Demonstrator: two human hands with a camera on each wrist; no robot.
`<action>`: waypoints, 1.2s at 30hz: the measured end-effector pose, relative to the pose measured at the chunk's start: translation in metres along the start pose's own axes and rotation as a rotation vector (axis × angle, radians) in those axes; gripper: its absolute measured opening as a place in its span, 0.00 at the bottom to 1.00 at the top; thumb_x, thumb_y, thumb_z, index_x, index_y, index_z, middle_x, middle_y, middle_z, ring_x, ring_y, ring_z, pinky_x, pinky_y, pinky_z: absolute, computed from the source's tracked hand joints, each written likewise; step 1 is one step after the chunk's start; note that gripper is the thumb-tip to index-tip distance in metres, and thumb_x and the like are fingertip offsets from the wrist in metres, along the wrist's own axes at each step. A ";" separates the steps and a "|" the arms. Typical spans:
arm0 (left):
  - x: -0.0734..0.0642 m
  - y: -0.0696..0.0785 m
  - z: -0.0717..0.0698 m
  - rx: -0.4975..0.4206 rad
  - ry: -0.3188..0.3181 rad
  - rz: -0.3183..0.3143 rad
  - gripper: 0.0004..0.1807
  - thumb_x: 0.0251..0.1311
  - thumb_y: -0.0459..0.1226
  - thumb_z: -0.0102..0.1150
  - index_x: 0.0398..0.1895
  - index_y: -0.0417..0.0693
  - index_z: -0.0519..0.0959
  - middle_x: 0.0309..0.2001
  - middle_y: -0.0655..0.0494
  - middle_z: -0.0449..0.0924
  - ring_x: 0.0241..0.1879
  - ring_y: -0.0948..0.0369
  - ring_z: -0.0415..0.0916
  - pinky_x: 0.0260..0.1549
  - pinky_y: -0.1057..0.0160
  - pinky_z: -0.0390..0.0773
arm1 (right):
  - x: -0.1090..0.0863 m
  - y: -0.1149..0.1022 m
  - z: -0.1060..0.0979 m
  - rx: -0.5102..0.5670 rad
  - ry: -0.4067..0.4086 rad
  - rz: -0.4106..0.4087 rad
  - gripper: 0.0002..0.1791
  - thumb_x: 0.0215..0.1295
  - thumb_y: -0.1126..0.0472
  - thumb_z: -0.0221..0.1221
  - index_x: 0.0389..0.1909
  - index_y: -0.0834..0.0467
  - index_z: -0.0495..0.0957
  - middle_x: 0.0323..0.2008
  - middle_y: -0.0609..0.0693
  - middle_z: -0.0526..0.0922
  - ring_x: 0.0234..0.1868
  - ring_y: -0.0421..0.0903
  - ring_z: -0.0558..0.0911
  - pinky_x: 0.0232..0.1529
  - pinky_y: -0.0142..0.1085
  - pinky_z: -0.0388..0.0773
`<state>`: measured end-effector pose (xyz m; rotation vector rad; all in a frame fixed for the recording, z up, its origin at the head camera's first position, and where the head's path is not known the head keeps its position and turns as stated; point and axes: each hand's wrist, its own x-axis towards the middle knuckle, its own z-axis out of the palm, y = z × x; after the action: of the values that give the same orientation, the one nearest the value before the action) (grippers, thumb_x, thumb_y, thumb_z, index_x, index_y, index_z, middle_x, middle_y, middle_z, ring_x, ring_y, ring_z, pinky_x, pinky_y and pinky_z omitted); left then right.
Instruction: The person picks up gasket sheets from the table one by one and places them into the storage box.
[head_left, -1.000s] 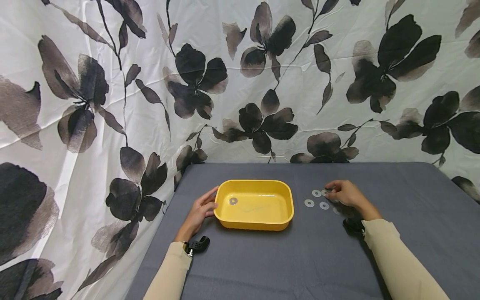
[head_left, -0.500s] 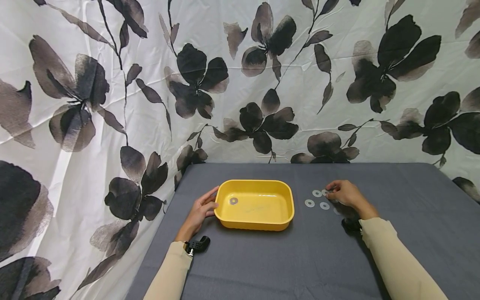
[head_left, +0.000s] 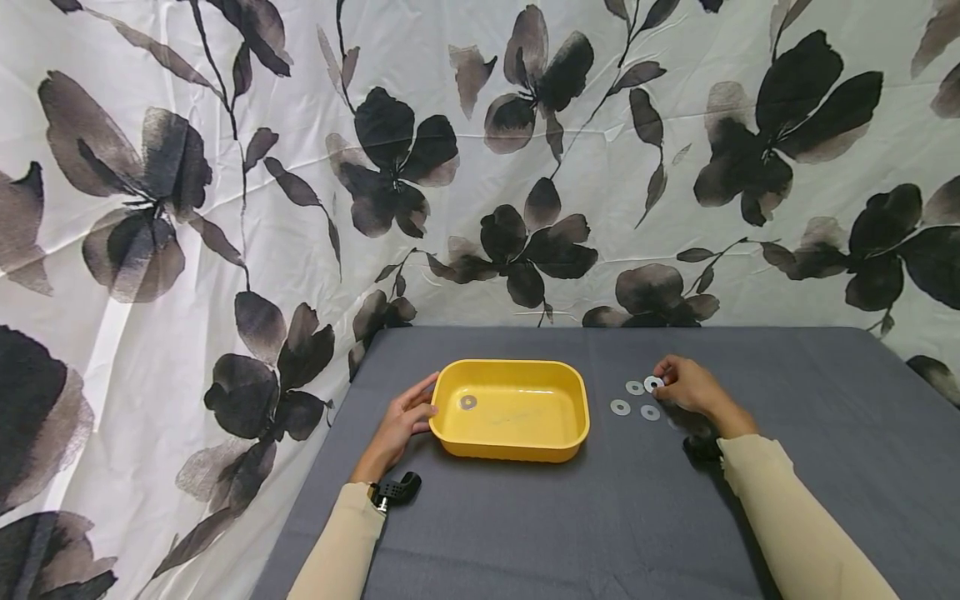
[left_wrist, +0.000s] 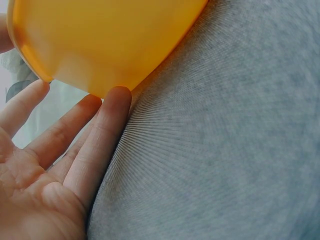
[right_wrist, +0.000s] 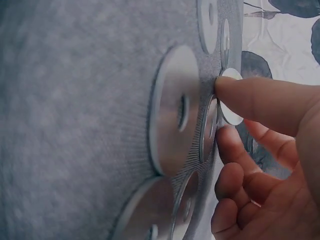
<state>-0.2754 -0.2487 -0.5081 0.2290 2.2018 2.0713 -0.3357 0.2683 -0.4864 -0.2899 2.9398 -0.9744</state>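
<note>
My right hand (head_left: 697,390) pinches a flat metal washer (head_left: 654,382) between thumb and fingers, its face tilted up. In the right wrist view, the held washer (right_wrist: 231,107) is partly covered by the thumb. Several loose washers (right_wrist: 175,110) lie flat on the cloth around that hand. My left hand (head_left: 397,429) touches the left end of a yellow rectangular tray (head_left: 510,451). Its fingers are nearly straight, and their tips rest against the tray's outer wall (left_wrist: 100,45) in the left wrist view. One washer (head_left: 468,402) lies inside the tray, toward the left.
A grey cloth (head_left: 540,533) covers the table under everything. Behind it and along the left hangs a white curtain (head_left: 465,283) with dark flowers. Each wrist wears a black camera mount (head_left: 401,488) below a beige sleeve (head_left: 802,517).
The right fingers have tilted a washer up, so its face now shows bright between them. The left hand and the tray have stayed in place.
</note>
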 end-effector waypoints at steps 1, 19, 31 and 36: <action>0.000 0.000 0.000 -0.004 -0.001 0.001 0.34 0.67 0.34 0.57 0.76 0.61 0.67 0.73 0.42 0.70 0.65 0.43 0.76 0.48 0.57 0.87 | 0.000 0.000 0.000 -0.008 0.001 -0.004 0.17 0.59 0.64 0.69 0.45 0.66 0.75 0.31 0.54 0.78 0.31 0.47 0.74 0.30 0.37 0.69; 0.001 0.001 0.001 0.017 0.008 -0.005 0.35 0.66 0.34 0.58 0.76 0.61 0.67 0.72 0.42 0.70 0.63 0.42 0.77 0.48 0.55 0.87 | -0.002 -0.008 0.001 0.067 0.003 -0.067 0.19 0.69 0.63 0.63 0.58 0.67 0.79 0.26 0.51 0.78 0.24 0.44 0.73 0.26 0.36 0.68; 0.001 0.003 0.001 0.015 0.010 -0.003 0.34 0.66 0.35 0.58 0.76 0.62 0.68 0.72 0.43 0.71 0.64 0.42 0.76 0.47 0.57 0.87 | 0.000 -0.018 0.002 0.340 0.012 -0.043 0.26 0.68 0.67 0.64 0.65 0.69 0.73 0.31 0.59 0.84 0.29 0.42 0.83 0.32 0.37 0.83; 0.001 0.003 0.001 0.007 0.009 -0.004 0.34 0.66 0.34 0.58 0.76 0.61 0.68 0.72 0.42 0.71 0.64 0.42 0.76 0.48 0.57 0.87 | 0.002 -0.023 0.000 0.365 0.001 -0.029 0.27 0.68 0.64 0.65 0.66 0.66 0.73 0.34 0.59 0.86 0.32 0.43 0.83 0.35 0.39 0.84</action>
<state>-0.2762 -0.2470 -0.5055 0.2157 2.2130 2.0669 -0.3333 0.2496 -0.4728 -0.3161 2.6900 -1.4824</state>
